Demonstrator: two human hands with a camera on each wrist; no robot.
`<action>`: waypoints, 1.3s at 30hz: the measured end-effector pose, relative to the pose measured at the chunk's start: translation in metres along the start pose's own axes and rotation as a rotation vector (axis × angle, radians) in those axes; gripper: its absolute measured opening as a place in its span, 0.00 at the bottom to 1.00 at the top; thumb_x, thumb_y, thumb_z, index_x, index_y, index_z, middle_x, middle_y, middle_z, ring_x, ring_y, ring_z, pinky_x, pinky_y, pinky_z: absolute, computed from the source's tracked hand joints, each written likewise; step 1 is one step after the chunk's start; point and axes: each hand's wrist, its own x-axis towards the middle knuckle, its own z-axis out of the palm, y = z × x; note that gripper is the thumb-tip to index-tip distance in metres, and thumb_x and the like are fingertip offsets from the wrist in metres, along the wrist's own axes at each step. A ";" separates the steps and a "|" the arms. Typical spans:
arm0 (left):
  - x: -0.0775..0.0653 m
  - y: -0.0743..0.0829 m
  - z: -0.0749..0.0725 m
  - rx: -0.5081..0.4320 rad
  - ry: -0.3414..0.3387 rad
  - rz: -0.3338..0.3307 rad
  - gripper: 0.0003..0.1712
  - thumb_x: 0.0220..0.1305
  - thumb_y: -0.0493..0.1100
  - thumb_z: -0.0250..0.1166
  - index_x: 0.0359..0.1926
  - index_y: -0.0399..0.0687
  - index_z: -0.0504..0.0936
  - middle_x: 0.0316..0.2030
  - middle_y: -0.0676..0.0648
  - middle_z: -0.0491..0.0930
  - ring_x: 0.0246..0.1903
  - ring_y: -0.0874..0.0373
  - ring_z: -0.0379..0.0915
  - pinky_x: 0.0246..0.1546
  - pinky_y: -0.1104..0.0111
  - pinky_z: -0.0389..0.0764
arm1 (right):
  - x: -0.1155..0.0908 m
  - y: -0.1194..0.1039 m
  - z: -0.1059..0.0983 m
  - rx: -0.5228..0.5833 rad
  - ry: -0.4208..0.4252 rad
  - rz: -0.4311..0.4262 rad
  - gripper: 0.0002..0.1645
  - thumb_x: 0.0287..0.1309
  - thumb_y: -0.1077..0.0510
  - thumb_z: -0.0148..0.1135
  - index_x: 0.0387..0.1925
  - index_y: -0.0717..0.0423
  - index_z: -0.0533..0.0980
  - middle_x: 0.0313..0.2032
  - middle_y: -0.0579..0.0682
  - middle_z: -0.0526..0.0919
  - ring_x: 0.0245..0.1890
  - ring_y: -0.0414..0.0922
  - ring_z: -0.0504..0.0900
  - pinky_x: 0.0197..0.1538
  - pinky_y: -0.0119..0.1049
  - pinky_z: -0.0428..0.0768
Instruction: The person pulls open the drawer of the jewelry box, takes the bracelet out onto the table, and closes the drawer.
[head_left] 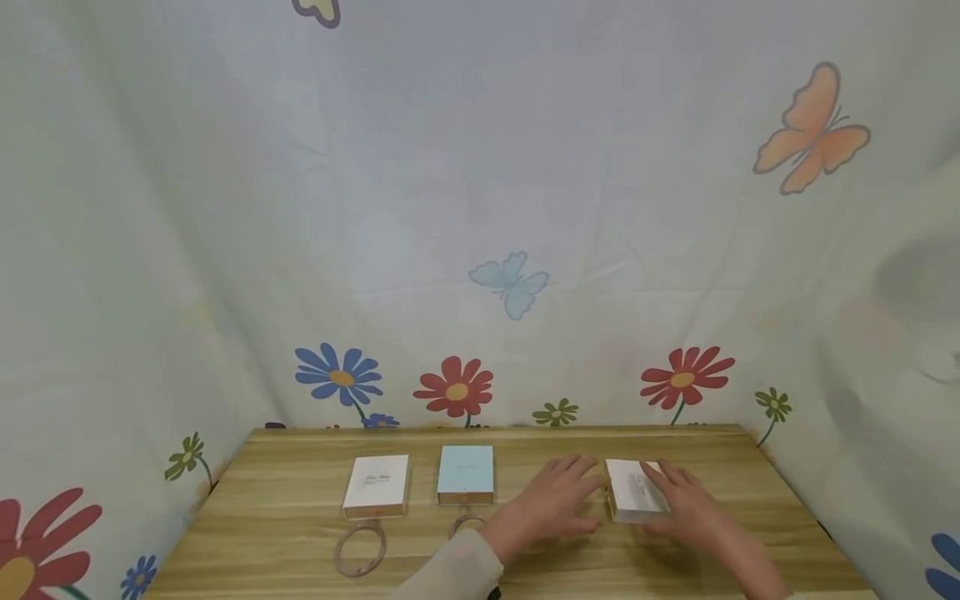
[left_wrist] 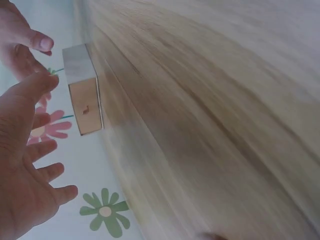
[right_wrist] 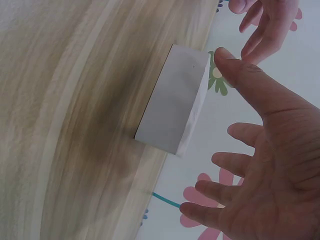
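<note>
Lying flat, the white, tan-ended box (head_left: 627, 490) bears faint print, left grip (head_left: 557, 500) and right grip (head_left: 692, 510) empty.

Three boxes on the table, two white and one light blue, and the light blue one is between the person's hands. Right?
Wrong box: it's a white box between the left hand and right hand, per the head view. The light blue box is left of both hands. Count and colours stand.

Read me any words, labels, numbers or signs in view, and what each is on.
Nothing reads clearly enough to quote.
Leftmost white box: dark lettering on top, too small to read.
Blue box: faint lettering on top, too small.
Rightmost white box: lettering on top, blurred.
</note>
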 end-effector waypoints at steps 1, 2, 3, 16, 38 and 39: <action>0.002 0.001 0.000 -0.001 -0.004 0.007 0.35 0.66 0.65 0.64 0.71 0.64 0.71 0.72 0.51 0.65 0.71 0.51 0.61 0.66 0.54 0.70 | -0.001 0.000 0.000 0.002 -0.002 0.002 0.60 0.43 0.44 0.82 0.73 0.64 0.64 0.70 0.76 0.60 0.65 0.81 0.59 0.60 0.75 0.64; 0.004 0.002 0.001 -0.004 -0.010 0.015 0.35 0.66 0.65 0.64 0.71 0.65 0.70 0.72 0.51 0.65 0.72 0.51 0.60 0.67 0.54 0.69 | -0.001 0.001 0.000 0.003 -0.001 0.003 0.61 0.42 0.44 0.83 0.72 0.64 0.64 0.70 0.76 0.60 0.65 0.81 0.59 0.60 0.75 0.64; 0.006 0.002 0.002 -0.006 -0.017 0.018 0.35 0.67 0.66 0.64 0.71 0.66 0.70 0.72 0.52 0.65 0.72 0.51 0.60 0.67 0.54 0.69 | -0.002 0.002 0.000 0.006 -0.004 0.009 0.61 0.41 0.44 0.83 0.72 0.64 0.64 0.71 0.76 0.59 0.65 0.80 0.59 0.60 0.75 0.64; 0.036 0.008 0.019 -0.032 -0.087 0.009 0.37 0.68 0.68 0.61 0.74 0.69 0.66 0.75 0.57 0.61 0.74 0.56 0.57 0.69 0.60 0.66 | -0.002 0.015 0.005 -0.036 0.016 -0.021 0.60 0.41 0.46 0.84 0.70 0.68 0.65 0.68 0.78 0.62 0.61 0.81 0.66 0.57 0.73 0.68; 0.050 0.006 0.028 0.002 -0.076 0.089 0.28 0.70 0.60 0.64 0.66 0.57 0.77 0.68 0.54 0.72 0.69 0.61 0.64 0.69 0.74 0.61 | -0.004 0.015 0.004 0.014 0.012 -0.019 0.60 0.42 0.48 0.84 0.71 0.67 0.64 0.68 0.80 0.60 0.62 0.80 0.65 0.59 0.72 0.67; 0.051 0.007 0.027 -0.002 -0.076 0.086 0.28 0.70 0.59 0.64 0.65 0.56 0.78 0.67 0.54 0.72 0.69 0.62 0.64 0.68 0.75 0.62 | -0.004 0.015 0.003 0.019 0.008 -0.014 0.59 0.42 0.48 0.84 0.71 0.67 0.64 0.68 0.80 0.60 0.62 0.80 0.64 0.59 0.72 0.67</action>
